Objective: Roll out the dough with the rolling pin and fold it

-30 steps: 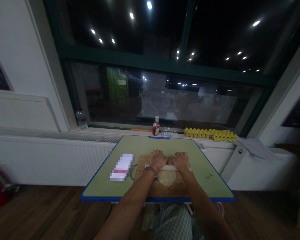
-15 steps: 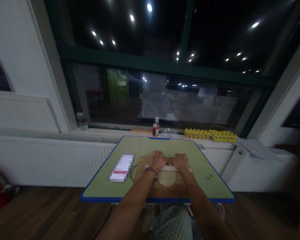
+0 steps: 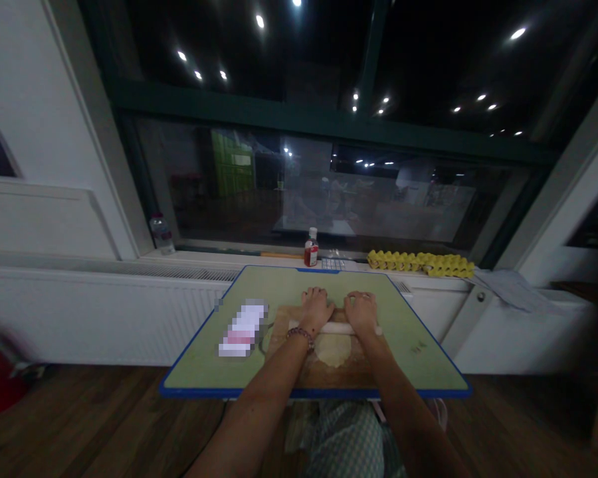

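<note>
A pale rolling pin (image 3: 337, 328) lies crosswise on a wooden board (image 3: 311, 380). My left hand (image 3: 317, 309) rests palm down over its left part, with the fingers stretched forward. Over the right part, my right hand (image 3: 362, 312) lies the same way, fingers extended past the pin. Just on the near side of the pin is a thin, roughly round sheet of dough (image 3: 333, 350), flat on the board between my forearms. The undersides of both palms are hidden.
The board sits on a small green table (image 3: 204, 372) with a blue rim. A phone-like bright, pixelated rectangle (image 3: 243, 330) lies left of the board. On the windowsill stand a red-labelled bottle (image 3: 311, 248), a yellow egg tray (image 3: 418, 263) and a clear bottle (image 3: 162, 234).
My hands have moved slightly apart and their fingers look straighter. More of the rolling pin shows between them. The view has tilted down a little.
</note>
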A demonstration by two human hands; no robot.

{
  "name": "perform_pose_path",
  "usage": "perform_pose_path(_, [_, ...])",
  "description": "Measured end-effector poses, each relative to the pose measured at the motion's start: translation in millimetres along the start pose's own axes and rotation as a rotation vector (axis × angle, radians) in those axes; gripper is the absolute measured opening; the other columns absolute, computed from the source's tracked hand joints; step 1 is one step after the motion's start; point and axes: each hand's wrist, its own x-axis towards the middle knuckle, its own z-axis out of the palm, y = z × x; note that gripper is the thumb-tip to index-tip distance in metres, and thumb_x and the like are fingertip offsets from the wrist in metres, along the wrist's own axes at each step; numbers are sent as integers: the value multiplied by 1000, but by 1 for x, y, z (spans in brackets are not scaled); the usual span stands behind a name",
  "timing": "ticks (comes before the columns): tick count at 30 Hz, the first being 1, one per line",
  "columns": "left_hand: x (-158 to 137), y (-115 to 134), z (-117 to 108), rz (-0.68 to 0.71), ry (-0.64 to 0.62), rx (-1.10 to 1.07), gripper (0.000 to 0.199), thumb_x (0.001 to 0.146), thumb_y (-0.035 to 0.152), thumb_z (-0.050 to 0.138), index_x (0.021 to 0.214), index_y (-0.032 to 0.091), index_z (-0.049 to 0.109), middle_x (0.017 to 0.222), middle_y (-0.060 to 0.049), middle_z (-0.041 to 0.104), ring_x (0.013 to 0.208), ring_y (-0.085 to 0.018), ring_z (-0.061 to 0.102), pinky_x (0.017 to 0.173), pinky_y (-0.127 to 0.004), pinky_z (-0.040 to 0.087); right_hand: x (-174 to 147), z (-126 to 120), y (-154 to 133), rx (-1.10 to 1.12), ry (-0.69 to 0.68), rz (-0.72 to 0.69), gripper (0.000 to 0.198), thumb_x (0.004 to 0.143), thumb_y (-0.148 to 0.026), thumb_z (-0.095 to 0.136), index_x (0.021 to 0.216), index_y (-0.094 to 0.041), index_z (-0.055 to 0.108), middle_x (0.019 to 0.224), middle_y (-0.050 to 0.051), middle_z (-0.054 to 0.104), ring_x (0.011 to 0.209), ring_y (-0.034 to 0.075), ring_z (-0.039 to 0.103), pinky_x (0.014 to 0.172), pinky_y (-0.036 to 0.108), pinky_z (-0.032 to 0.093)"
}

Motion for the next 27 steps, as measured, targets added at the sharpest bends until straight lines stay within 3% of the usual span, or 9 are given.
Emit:
perform_pose_path(7, [0, 1, -5, 10, -10, -2, 27, 91, 31, 48, 113, 18, 59, 127, -11, 58, 122, -27, 43, 103, -41, 29, 2, 1, -2, -14, -33, 37, 33, 92, -31, 47, 107, -16, 72, 110, 12, 71, 119, 26, 50, 96, 32, 33])
perform_pose_path(27, [17, -2, 3, 24, 8, 39, 30, 92, 31, 45, 115, 19, 60, 127, -11, 59, 123, -28, 42, 106, -42, 26, 15, 8, 3, -54, -10, -47, 34, 94, -25, 42, 103, -13, 73, 105, 13, 73, 107, 24, 57, 95, 30, 33])
